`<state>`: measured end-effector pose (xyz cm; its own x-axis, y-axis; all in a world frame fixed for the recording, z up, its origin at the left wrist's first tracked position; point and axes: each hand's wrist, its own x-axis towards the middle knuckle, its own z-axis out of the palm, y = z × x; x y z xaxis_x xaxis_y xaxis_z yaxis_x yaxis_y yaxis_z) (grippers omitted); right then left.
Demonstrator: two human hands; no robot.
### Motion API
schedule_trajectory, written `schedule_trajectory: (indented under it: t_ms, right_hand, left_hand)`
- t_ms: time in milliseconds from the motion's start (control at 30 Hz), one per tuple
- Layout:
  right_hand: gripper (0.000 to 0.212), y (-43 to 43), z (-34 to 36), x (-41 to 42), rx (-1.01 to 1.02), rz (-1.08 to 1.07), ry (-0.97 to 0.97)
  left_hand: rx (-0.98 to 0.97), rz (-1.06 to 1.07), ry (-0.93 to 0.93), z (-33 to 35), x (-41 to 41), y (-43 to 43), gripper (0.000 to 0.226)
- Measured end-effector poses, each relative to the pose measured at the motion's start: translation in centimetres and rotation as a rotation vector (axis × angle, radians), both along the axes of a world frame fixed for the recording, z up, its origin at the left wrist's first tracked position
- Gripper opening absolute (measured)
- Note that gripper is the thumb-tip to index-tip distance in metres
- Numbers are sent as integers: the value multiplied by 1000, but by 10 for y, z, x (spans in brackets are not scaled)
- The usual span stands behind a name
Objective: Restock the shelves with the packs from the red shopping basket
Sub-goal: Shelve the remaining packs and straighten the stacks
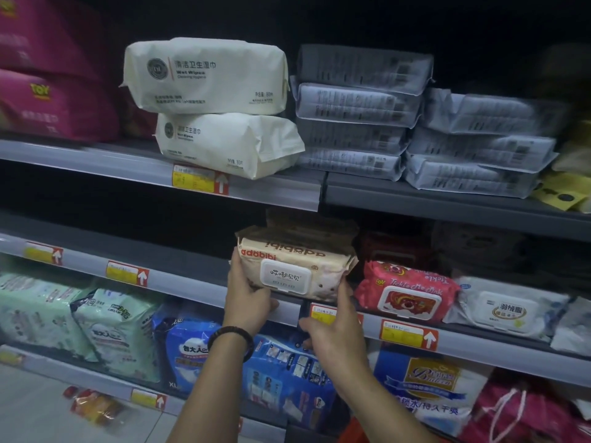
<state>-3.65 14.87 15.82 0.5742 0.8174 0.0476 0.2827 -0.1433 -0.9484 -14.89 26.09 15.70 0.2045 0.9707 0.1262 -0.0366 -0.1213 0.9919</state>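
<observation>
Hands grip the beige wipes pack (pixel 295 271), left hand (pixel 248 290) and right hand (pixel 335 329) at its ends; slide it squarely back, left of the pink pack (pixel 406 290).

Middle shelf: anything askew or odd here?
Yes. The beige wipes pack held by the left hand and right hand overhangs the shelf edge and sits on a stack. On the top shelf, the lower white pack juts forward, twisted under the upper one.
</observation>
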Motion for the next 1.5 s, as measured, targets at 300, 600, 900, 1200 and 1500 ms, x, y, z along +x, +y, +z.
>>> schedule_trajectory:
  t_ms: [300, 600, 900, 1200, 1500]
  right_hand:
    - [87, -12, 26, 9, -88, 25, 75]
    - [42, -13, 148, -48, 251, 16, -446]
    - [99, 31, 210, -93, 184, 200, -510]
    - [101, 50, 242, -80, -63, 341, -606]
    - [100, 66, 246, -77, -116, 395, -623]
  left_hand:
    - [39, 95, -52, -3, -11, 2, 83]
    - [438, 359, 3, 93, -83, -30, 49]
    - [684, 141, 549, 164, -99, 14, 75]
    - [665, 187, 747, 171, -92, 28, 76]
    - [631, 141, 746, 176, -99, 40, 73]
